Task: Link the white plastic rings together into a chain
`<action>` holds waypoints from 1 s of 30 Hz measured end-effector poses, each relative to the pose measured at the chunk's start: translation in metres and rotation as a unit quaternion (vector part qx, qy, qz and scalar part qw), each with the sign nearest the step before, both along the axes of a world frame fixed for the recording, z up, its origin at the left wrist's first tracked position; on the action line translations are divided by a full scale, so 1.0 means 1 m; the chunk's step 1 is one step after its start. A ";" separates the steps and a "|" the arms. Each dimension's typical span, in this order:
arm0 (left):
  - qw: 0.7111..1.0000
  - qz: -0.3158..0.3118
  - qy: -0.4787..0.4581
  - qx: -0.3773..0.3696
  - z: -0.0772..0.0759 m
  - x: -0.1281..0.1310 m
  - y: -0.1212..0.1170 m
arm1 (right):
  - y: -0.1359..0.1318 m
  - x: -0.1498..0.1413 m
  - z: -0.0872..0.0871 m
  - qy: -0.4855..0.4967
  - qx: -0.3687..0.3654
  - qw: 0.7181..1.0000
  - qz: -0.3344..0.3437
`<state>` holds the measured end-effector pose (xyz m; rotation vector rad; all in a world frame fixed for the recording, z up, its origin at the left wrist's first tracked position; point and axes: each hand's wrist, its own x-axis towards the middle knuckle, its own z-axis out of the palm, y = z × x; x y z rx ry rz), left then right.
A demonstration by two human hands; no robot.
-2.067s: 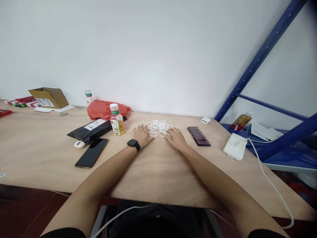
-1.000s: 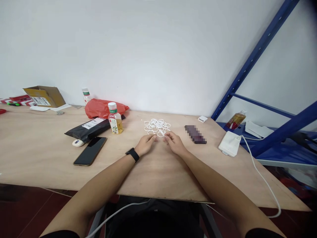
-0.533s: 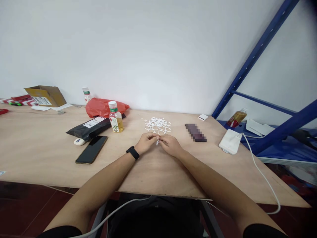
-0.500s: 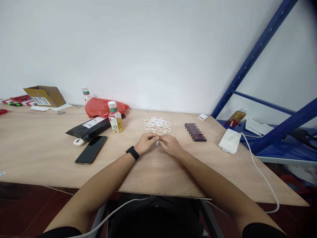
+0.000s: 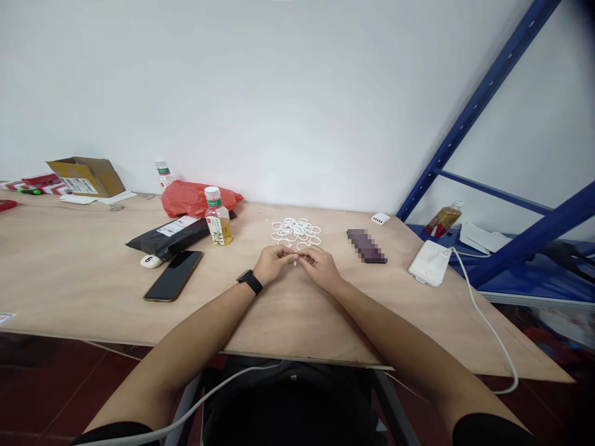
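A pile of small white rings (image 5: 296, 231) lies on the wooden table (image 5: 93, 272) near the wall. Just in front of it my left hand (image 5: 272, 262), with a black watch on the wrist, and my right hand (image 5: 320, 266) meet fingertip to fingertip. Both pinch one small white ring (image 5: 296, 261) between them, a little above the table top.
Left of my hands lie a black phone (image 5: 173, 275), a black parcel bag (image 5: 170, 235), a tea bottle (image 5: 216, 217) and a red bag (image 5: 198, 197). To the right are a dark phone (image 5: 366, 245), a white charger (image 5: 429, 262) with its cable, and a blue shelf frame (image 5: 488, 93).
My hands drew back from the ring pile toward me with one ring, then came together fingertip to fingertip on it. The view shifted slightly.
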<state>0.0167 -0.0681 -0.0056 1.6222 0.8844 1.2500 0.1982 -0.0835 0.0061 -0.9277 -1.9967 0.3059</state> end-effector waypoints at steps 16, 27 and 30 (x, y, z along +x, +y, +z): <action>0.967 0.093 0.172 0.163 -0.004 0.003 0.001 | 0.012 0.002 -0.007 -0.038 0.029 0.998 -0.042; 0.927 0.026 0.307 0.215 0.016 -0.026 0.000 | 0.046 0.040 -0.018 -0.259 -0.065 0.946 -0.184; 0.915 -0.027 0.337 0.221 0.015 -0.025 0.000 | 0.044 0.034 -0.019 -0.270 -0.057 0.947 -0.162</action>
